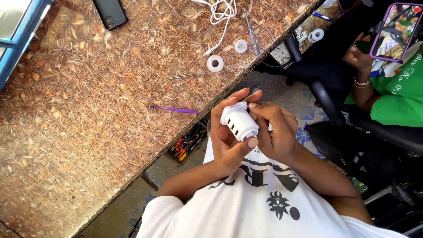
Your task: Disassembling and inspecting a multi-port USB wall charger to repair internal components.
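While its long axis runs from upper left to lower right at frame centre, the white plastic multi-port charger block (239,120) is gripped by the left hand (228,141) and right hand (275,131), slotted face pointing lower left.

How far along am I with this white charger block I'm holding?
Done: nothing visibly finished; the white charger block looks whole and closed. In hand: left hand and right hand both grip it above your lap. Left: the screwdriver, tweezers and white cable lie untouched on the table.
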